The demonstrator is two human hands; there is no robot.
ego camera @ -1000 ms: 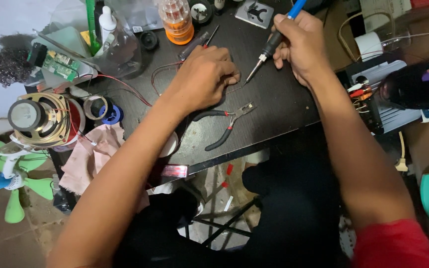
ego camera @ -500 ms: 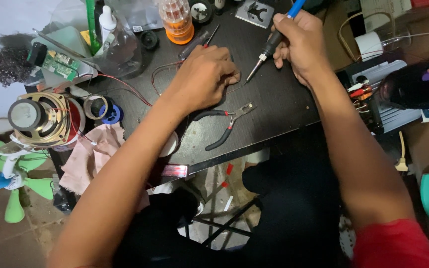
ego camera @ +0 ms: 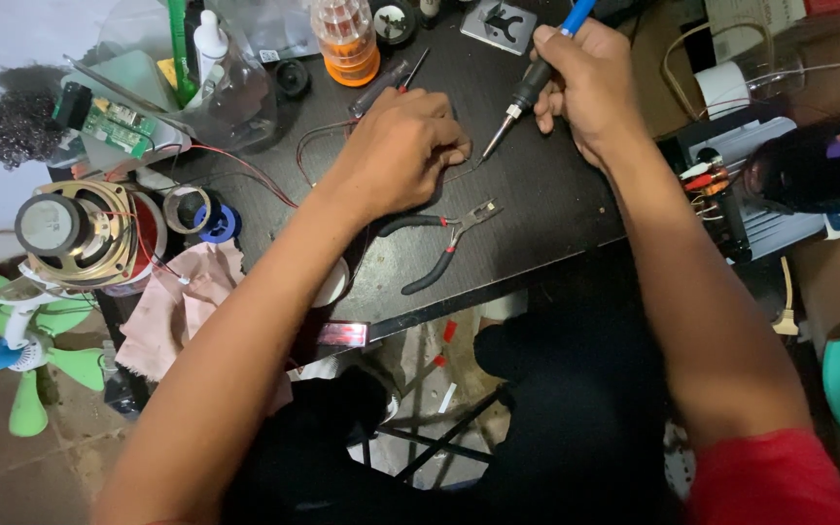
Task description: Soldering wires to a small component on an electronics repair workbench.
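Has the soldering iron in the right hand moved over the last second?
No. The soldering iron, held by the right hand, sits as before relative to the pliers lying on the table.

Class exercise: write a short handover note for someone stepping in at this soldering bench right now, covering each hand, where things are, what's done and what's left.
Left hand: closed, pinching thin wires down on the black table.
Right hand: gripping the blue-handled soldering iron, tip angled down at the left fingertips.
Pliers lie unused just below the left hand.
Done: wires positioned, iron brought in.
Left: the joint itself; it is hidden under the fingers.
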